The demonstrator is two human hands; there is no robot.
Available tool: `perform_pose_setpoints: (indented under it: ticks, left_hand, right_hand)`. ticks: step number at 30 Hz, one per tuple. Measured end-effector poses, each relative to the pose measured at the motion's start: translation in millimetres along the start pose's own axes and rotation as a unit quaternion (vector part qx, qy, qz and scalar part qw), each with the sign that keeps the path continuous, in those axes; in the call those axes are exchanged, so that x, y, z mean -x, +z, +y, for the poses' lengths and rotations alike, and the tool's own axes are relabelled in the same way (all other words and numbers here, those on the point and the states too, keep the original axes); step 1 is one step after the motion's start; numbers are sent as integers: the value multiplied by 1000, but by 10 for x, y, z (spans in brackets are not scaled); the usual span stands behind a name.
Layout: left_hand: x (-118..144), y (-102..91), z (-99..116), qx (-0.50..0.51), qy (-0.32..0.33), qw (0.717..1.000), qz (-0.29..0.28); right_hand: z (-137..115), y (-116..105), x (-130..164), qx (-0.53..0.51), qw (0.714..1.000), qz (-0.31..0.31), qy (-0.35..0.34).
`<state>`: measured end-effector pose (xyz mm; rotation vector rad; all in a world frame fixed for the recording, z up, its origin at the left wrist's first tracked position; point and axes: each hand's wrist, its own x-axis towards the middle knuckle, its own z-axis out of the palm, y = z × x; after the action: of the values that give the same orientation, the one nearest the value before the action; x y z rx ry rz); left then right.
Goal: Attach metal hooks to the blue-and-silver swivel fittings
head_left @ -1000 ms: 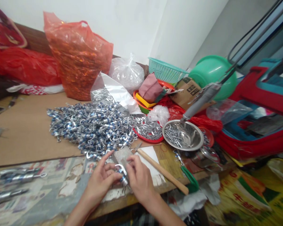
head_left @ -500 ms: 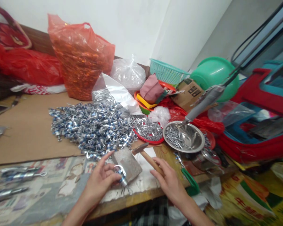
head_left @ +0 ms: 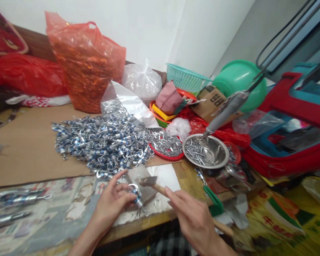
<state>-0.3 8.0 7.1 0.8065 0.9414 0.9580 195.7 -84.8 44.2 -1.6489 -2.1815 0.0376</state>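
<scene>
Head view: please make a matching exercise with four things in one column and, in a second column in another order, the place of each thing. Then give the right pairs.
Things:
1. hammer
2. small metal clip
3. steel bowl
4. orange plastic bag

Places:
A. at the back by the wall, behind the heap of metal clips
B. held in the right hand, its head over the grey block
C. right of the red plate, with small metal pieces inside
D. pinched in the left hand at the grey block

Pairs: 1-B, 2-D, 3-C, 4-A
</scene>
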Motion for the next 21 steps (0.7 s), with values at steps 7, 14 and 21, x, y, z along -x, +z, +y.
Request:
perform_pose_setpoints:
  ticks: [7, 14, 21]
  left_hand:
    - [2, -44, -31, -33, -1, 999, -1]
    - [22, -86, -58, -269, 107, 954, 72]
    - [39, -5, -6, -325, 178, 926, 65]
  right_hand:
    - [129, 162, -136, -118, 989, -18, 91]
    - [779, 450, -462, -131, 980, -16, 147]
    - [1225, 438, -1368, 56, 974, 23, 218]
